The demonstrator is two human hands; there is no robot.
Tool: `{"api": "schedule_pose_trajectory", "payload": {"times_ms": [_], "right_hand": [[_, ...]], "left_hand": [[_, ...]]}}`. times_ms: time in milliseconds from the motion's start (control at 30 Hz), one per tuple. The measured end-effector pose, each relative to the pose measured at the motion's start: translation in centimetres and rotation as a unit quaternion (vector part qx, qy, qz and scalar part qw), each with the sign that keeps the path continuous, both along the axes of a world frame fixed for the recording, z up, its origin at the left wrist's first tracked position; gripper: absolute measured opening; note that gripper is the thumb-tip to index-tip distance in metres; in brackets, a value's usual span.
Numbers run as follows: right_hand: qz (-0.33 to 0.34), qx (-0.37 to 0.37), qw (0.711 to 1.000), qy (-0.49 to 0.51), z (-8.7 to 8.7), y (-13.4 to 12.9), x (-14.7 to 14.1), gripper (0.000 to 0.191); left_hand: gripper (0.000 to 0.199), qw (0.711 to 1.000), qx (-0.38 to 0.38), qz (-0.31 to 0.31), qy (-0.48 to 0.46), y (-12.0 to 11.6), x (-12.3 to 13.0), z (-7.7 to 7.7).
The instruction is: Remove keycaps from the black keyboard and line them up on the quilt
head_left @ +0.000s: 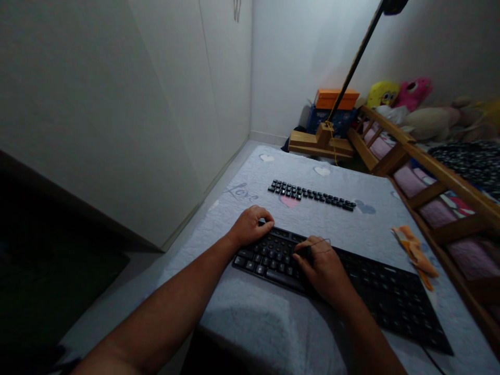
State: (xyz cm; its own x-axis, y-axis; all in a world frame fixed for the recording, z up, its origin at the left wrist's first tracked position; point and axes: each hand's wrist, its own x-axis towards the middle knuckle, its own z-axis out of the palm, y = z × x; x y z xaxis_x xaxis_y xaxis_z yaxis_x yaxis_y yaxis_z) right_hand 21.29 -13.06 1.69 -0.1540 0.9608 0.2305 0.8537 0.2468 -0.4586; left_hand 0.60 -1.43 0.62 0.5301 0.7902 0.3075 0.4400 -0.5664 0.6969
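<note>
A black keyboard point(398, 297) lies at a slant on the cloth-covered surface. Its upper left part shows bare sockets where keycaps are off. My left hand point(250, 226) grips the far left corner, thumb on top and fingers curled over the back edge. Over the middle of the letter keys, my right hand point(326, 271) is closed in a pinch around a small dark piece. A thin wire loop point(323, 241), which looks like part of a keycap puller, sticks out across its knuckles. Beyond the keyboard, several loose keycaps point(287, 189) sit in neat rows.
The light patterned cloth point(242, 307) covers the surface. An orange cloth item point(416, 252) lies on the right, beside a wooden bed rail point(437, 185). A wooden stand point(322, 140) with a slanted pole is at the back. A white cabinet point(175, 104) rises on the left.
</note>
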Motion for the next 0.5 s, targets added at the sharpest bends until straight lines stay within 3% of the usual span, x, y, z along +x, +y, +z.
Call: {"api": "schedule_pose_trajectory", "payload": {"times_ms": [200,500], "right_hand": [[0.007,0.048,0.998,-0.037,-0.20,-0.33,-0.55,0.008],[-0.007,0.003,1.000,-0.010,0.23,0.34,-0.38,0.006]], "left_hand": [[0.009,1.000,0.002,0.002,0.009,-0.03,-0.03,0.06],[0.008,1.000,0.003,0.003,0.007,0.03,-0.06,-0.07]]}}
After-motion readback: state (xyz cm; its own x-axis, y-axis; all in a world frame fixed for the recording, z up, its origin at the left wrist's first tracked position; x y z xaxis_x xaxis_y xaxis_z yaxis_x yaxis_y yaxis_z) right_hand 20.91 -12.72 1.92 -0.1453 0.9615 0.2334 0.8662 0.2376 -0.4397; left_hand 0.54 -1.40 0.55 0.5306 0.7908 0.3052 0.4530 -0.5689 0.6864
